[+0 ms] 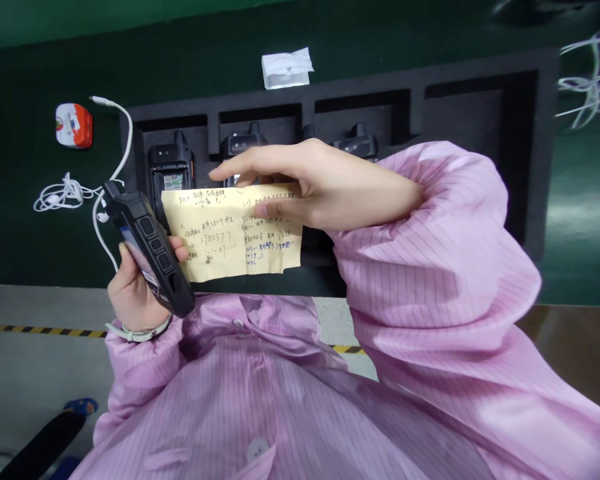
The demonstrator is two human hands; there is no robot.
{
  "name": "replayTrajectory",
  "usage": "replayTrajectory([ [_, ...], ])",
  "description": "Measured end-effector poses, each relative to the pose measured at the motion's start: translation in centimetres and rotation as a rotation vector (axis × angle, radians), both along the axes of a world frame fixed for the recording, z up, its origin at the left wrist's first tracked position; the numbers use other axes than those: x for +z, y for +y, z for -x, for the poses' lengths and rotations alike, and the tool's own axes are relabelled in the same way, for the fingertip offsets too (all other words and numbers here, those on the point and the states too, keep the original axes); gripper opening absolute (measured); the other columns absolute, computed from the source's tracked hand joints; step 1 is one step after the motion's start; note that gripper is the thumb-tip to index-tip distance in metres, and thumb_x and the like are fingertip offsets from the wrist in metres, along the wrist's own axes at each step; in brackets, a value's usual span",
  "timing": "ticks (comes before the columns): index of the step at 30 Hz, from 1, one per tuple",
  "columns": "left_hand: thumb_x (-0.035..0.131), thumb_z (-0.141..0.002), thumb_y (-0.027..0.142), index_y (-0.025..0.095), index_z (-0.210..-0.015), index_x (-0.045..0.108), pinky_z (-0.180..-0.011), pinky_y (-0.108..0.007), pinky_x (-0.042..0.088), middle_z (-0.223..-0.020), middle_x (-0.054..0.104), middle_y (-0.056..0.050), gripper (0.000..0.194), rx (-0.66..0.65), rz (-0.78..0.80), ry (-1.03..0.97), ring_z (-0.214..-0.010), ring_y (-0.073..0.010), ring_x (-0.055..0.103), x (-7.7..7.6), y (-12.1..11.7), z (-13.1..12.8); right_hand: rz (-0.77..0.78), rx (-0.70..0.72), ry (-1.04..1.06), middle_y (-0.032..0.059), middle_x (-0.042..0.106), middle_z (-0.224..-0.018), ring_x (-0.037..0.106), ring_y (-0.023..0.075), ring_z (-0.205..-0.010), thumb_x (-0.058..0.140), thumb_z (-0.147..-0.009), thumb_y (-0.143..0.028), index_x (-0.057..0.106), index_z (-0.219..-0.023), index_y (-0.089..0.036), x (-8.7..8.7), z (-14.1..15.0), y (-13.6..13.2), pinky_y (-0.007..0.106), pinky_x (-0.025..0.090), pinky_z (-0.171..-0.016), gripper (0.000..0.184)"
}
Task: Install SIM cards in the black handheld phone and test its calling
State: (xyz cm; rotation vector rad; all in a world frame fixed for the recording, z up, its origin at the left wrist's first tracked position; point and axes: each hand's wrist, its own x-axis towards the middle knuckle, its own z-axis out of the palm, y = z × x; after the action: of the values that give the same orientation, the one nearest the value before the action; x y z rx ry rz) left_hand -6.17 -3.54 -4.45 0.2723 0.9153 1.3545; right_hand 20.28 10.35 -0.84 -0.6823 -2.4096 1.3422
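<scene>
My left hand is closed round a black rugged handset, which is tilted with its side buttons facing up and its screen partly visible. My right hand pinches a yellow paper note covered in handwriting, with the thumb on its face. The note's left edge meets the fingertips of my left hand beside the handset. Behind the note, a black foam tray holds several similar handsets. One handset at the left shows its inside, and another handset is partly covered by my right hand.
A white cable curves past the tray's left end, near white earphones and a red-and-white box. A white packet lies behind the tray. More white cords lie at the far right. A person's foot shows at lower left.
</scene>
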Motion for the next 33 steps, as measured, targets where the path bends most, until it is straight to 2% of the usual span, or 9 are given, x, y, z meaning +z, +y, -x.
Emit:
replayTrajectory([
  [5,0.021,-0.109,0.048,0.014,-0.107,0.075,-0.062,-0.021,0.065,-0.096,0.084,-0.012,0.065,-0.005,-0.019,-0.015,-0.082,-0.0194,0.082,0.4,0.1,0.0,0.048,-0.010,-0.014,0.0033,0.071,-0.125,0.068,0.0161,-0.111,0.054,-0.098,-0.019,0.054,-0.145,-0.025,0.2,0.0,0.0,0.029,0.058,-0.095,0.048],
  [10,0.035,-0.106,0.052,0.021,-0.114,0.073,-0.064,-0.023,0.066,-0.097,0.083,-0.009,0.049,0.019,-0.008,-0.027,-0.085,-0.0204,0.082,-0.4,-0.3,0.7,0.023,-0.013,-0.023,0.0011,0.071,-0.121,0.069,0.0134,-0.105,0.053,-0.099,-0.022,0.053,-0.146,-0.027,0.3,-0.1,0.1,0.026,0.059,-0.090,0.047],
  [14,0.034,-0.106,0.055,0.023,-0.130,0.065,-0.058,-0.024,0.064,-0.096,0.083,-0.009,0.051,0.061,-0.003,-0.035,-0.082,-0.0212,0.082,-0.9,-0.4,1.3,-0.014,-0.015,-0.017,0.0002,0.072,-0.117,0.067,0.0123,-0.102,0.051,-0.100,-0.025,0.053,-0.146,-0.026,0.2,-0.1,0.1,0.025,0.058,-0.089,0.046],
  [17,0.036,-0.106,0.053,0.022,-0.140,0.060,-0.066,-0.024,0.065,-0.093,0.082,-0.007,0.052,0.098,0.002,-0.038,-0.079,-0.0201,0.081,-0.9,-0.4,1.3,0.007,-0.011,0.008,-0.0011,0.072,-0.115,0.067,0.0108,-0.104,0.049,-0.100,-0.022,0.053,-0.146,-0.025,0.1,-0.1,0.1,0.024,0.057,-0.092,0.046],
  [22,0.033,-0.106,0.054,0.020,-0.120,0.070,-0.063,-0.019,0.062,-0.090,0.082,-0.008,0.051,0.125,0.040,0.066,-0.075,-0.0164,0.080,-0.7,-0.4,1.0,0.083,0.031,0.097,0.0000,0.072,-0.124,0.068,0.0094,-0.110,0.046,-0.101,-0.017,0.053,-0.144,-0.022,0.2,-0.2,0.1,0.022,0.056,-0.095,0.044],
  [27,0.038,-0.105,0.054,0.025,-0.120,0.069,-0.060,-0.021,0.063,-0.096,0.082,-0.008,0.045,0.047,0.008,0.048,-0.081,-0.0178,0.080,-1.0,-0.6,1.4,0.129,0.029,0.119,0.0023,0.068,-0.136,0.068,0.0093,-0.112,0.047,-0.100,-0.014,0.053,-0.143,-0.020,0.5,-0.3,-0.1,0.023,0.057,-0.097,0.044],
  [30,0.039,-0.105,0.052,0.024,-0.114,0.069,-0.062,-0.021,0.064,-0.095,0.082,-0.007,0.042,0.026,-0.011,0.022,-0.080,-0.0177,0.080,-1.0,-0.5,1.6,0.129,0.026,0.119,0.0023,0.068,-0.137,0.068,0.0093,-0.112,0.046,-0.100,-0.012,0.054,-0.142,-0.020,0.7,-0.2,-0.1,0.023,0.057,-0.097,0.044],
  [33,0.047,-0.103,0.049,0.023,-0.111,0.069,-0.063,-0.021,0.065,-0.093,0.082,-0.007,0.035,0.017,-0.020,0.025,-0.078,-0.0180,0.081,-1.0,-0.3,1.7,0.121,0.025,0.131,0.0011,0.068,-0.136,0.068,0.0078,-0.110,0.047,-0.099,-0.009,0.055,-0.141,-0.019,0.7,-0.2,-0.1,0.021,0.057,-0.094,0.044],
])
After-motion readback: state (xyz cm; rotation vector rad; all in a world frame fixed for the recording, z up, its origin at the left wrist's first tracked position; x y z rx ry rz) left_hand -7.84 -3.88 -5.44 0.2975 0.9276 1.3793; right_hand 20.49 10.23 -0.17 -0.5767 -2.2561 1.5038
